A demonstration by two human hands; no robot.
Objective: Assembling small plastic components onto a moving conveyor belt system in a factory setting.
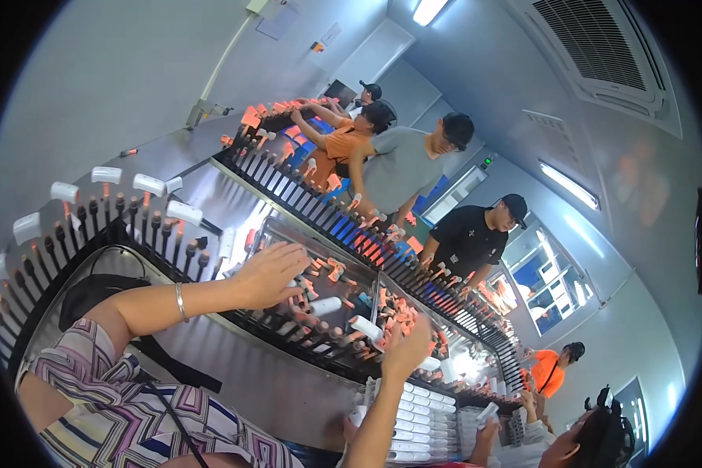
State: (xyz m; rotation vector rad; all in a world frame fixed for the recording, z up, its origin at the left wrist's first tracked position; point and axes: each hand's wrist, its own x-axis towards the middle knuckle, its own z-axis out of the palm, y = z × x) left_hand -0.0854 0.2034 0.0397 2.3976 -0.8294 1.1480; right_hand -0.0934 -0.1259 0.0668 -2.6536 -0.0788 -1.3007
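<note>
My left hand [271, 273] reaches over the near row of black pegs at the metal tray's left end, fingers stretched out and the palm turned down. A silver bangle sits on that wrist; whatever lies beneath the palm is hidden. My right hand [407, 349] is raised by the tray's orange pieces [402, 316], its fingers smeared by motion. Just left of it is a white rounded shell [366, 327]. Another white shell [325, 306] lies between my hands. Small orange parts [335, 269] are scattered in the metal tray [277, 228].
Black pegs [93, 218] line a track curving around my left side, several topped with white shells [107, 174]. A second peg row [312, 203] runs beyond the tray, with people [402, 168] behind it. Stacked white pieces [421, 417] and another person [577, 437] are at lower right.
</note>
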